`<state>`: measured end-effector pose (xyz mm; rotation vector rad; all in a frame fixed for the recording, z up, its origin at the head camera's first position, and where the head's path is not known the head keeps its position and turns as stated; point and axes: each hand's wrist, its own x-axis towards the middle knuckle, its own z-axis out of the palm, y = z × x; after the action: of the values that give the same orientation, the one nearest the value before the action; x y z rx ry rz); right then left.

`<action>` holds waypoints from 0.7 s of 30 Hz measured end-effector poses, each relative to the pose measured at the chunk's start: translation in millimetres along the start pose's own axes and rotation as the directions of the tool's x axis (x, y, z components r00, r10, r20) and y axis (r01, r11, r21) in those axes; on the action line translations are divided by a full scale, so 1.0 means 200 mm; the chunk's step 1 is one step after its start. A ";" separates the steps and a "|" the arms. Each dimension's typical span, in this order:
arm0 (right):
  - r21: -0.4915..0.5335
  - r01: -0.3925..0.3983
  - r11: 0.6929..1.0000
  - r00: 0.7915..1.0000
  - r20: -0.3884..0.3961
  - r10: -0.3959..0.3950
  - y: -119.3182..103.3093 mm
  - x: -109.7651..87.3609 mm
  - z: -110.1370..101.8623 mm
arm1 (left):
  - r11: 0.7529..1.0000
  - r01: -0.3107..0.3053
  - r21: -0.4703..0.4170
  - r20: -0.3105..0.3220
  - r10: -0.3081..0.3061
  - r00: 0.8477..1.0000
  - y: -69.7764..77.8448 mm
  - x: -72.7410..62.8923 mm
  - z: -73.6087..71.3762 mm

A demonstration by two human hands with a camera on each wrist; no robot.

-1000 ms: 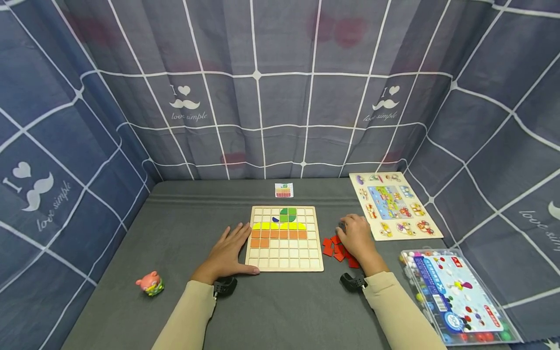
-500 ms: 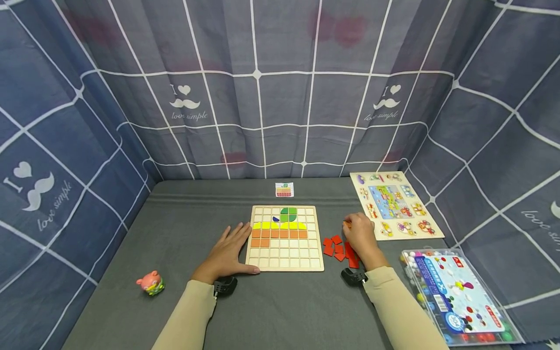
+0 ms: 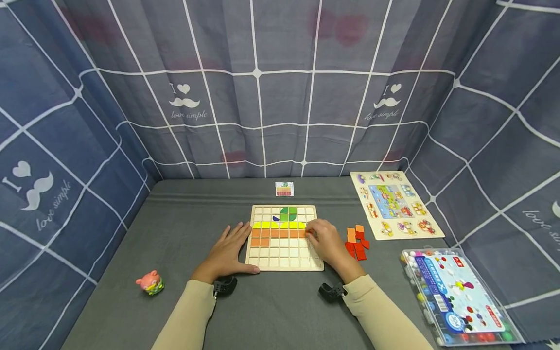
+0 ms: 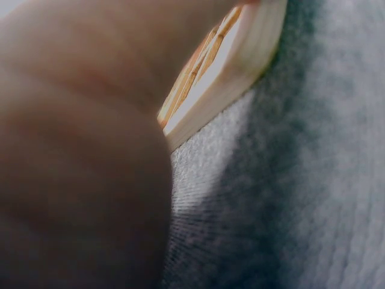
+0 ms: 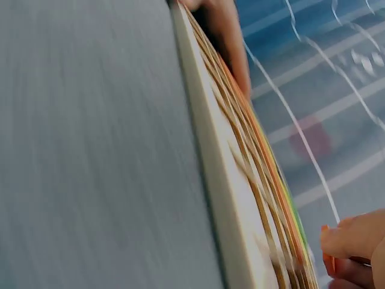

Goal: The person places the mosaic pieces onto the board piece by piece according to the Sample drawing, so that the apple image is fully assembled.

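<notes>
A wooden grid board (image 3: pixel 282 265) lies on the grey cloth, with green, blue, yellow and orange tiles in its upper rows and bare squares below. My left hand (image 3: pixel 227 253) rests along the board's left edge, fingers spread and thumb at the near left corner. At the right edge, my right hand (image 3: pixel 325 240) is over the board. Its fingers pinch a small orange tile (image 5: pixel 328 256), seen edge-on in the right wrist view. Right of this hand lie loose red tiles (image 3: pixel 359 251) and two orange tiles (image 3: pixel 351 235). The hand hides part of the board's right columns.
A small picture card (image 3: pixel 284 189) lies beyond the board. A picture puzzle board (image 3: pixel 365 180) sits at the back right, and a clear case of colored beads (image 3: pixel 459 296) at the near right. A pink pig figurine (image 3: pixel 150 283) stands at the left.
My right hand has moved left from the loose tiles to the board with an orange tile, uncovering two orange tiles in the pile. The left hand stays in place.
</notes>
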<state>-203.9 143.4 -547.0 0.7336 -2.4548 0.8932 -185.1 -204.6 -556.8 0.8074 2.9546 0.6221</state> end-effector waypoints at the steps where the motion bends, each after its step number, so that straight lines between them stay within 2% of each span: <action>1: 0.022 0.032 0.999 0.999 0.009 -0.032 -0.04 0.01 0.03 | 1.000 0.001 0.002 0.001 -0.001 1.000 0.00 0.00 0.00; 6: 0.100 0.146 0.984 0.987 0.052 -0.152 -0.19 0.05 0.16 | 1.000 0.001 -0.008 0.002 -0.001 1.000 0.01 0.00 -0.01; 9: 0.115 0.175 0.978 0.980 0.078 -0.185 -0.25 0.06 0.22 | 1.000 -0.007 -0.014 -0.002 0.007 1.000 0.01 0.00 -0.01; 12: 0.118 0.170 0.978 0.979 0.092 -0.181 -0.28 0.07 0.27 | 1.000 -0.016 -0.016 -0.005 0.016 1.000 0.01 0.00 0.00; 21: 0.135 0.078 0.988 0.991 0.101 -0.092 -0.29 0.08 0.33 | 1.000 -0.015 -0.016 -0.004 0.015 1.000 0.00 0.00 -0.01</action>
<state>-195.5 55.9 -557.8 0.9479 -2.4542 1.0131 -184.7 -206.0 -555.4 0.8291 2.9454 0.6474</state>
